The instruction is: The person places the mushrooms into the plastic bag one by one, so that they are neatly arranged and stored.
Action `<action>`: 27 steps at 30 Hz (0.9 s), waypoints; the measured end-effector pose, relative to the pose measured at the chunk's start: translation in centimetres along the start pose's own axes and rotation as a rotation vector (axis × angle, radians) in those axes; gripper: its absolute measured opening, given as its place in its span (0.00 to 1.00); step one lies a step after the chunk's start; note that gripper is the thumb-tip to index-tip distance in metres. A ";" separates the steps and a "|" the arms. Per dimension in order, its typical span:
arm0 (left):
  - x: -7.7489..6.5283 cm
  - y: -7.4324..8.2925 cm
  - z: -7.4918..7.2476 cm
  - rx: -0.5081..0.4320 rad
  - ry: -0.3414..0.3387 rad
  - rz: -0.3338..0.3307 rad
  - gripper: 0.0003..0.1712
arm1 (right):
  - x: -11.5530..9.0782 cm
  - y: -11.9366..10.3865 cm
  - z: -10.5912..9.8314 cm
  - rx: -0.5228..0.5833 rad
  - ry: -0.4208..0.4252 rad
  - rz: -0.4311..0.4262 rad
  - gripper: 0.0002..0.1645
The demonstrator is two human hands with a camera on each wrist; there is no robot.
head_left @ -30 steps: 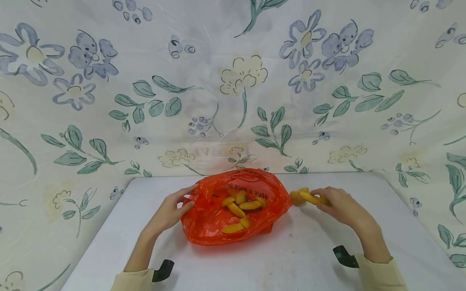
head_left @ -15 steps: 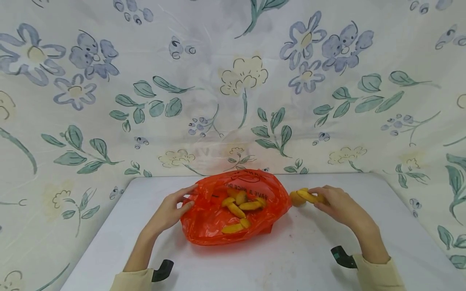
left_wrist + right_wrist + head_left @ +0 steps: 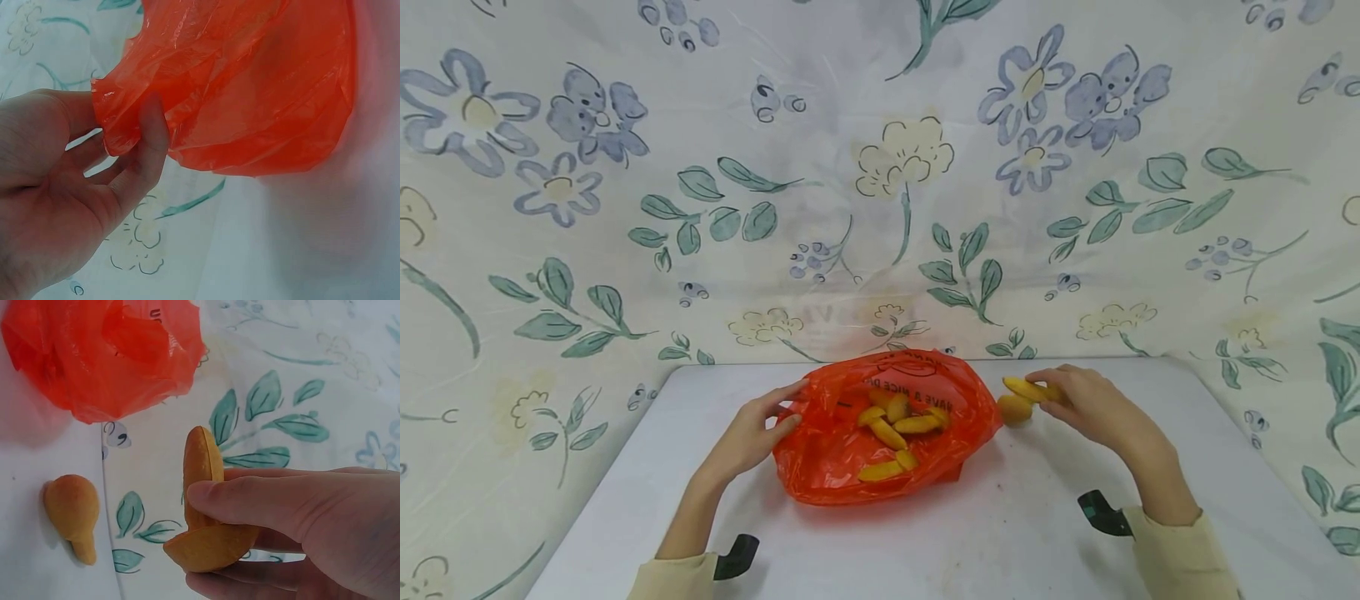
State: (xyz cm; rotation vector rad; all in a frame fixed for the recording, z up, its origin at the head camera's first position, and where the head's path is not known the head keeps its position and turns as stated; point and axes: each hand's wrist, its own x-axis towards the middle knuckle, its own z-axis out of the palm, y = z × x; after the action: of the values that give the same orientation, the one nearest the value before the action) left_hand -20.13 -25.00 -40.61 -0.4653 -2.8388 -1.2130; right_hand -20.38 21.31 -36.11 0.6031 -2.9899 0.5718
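A red plastic bag (image 3: pixel 842 467) lies with its mouth facing me, several yellow mushrooms (image 3: pixel 887 433) inside it. My left hand (image 3: pixel 748 437) holds the bag's left rim; in the left wrist view the thin plastic passes between thumb and fingers. To the bag's right, my right hand (image 3: pixel 1086 404) pinches a yellow mushroom (image 3: pixel 203 469) by its stem. That mushroom's cap points down and its stem up in the right wrist view. Below it in the head view, another mushroom (image 3: pixel 1015 409) with a rounded cap lies on the table beside the bag's right corner.
The white table (image 3: pixel 1022 533) carries a few small marks near its front. Behind it hangs a floral cloth (image 3: pixel 820 208), close to the table's back edge. Dark camera mounts (image 3: pixel 1105 513) stick out from both cuffs.
My right hand has moved slightly left and up, carrying its mushroom above the one lying on the table. The left hand keeps its hold on the bag.
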 end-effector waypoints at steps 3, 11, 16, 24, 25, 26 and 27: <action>0.0 0.0 0.0 0.000 0.000 0.002 0.31 | 0.2 -0.2 -0.3 0.004 0.006 -0.012 0.21; 0.0 0.0 0.0 -0.002 0.001 0.005 0.31 | 0.8 -0.4 -0.6 -0.014 0.001 -0.011 0.21; 0.0 -0.1 0.0 0.002 0.001 0.006 0.31 | 1.3 -0.7 -1.4 -0.028 -0.014 -0.011 0.21; 0.1 -0.1 0.1 0.008 -0.002 -0.005 0.31 | 2.4 -1.8 -2.8 -0.052 -0.014 -0.034 0.22; 0.1 -0.2 0.1 0.009 -0.001 -0.006 0.31 | 2.5 -1.9 -2.9 -0.053 -0.016 -0.036 0.23; 0.1 -0.2 0.1 0.009 -0.001 -0.007 0.31 | 2.6 -2.1 -3.0 -0.054 -0.017 -0.036 0.22; 0.0 -0.2 0.1 0.008 -0.001 -0.009 0.31 | 2.7 -2.2 -3.1 -0.056 -0.018 -0.037 0.22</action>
State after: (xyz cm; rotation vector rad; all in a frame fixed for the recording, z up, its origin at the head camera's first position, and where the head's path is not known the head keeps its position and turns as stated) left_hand -20.22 -25.06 -40.76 -0.4532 -2.8486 -1.2020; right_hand -22.13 19.58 -32.14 0.6609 -2.9929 0.4818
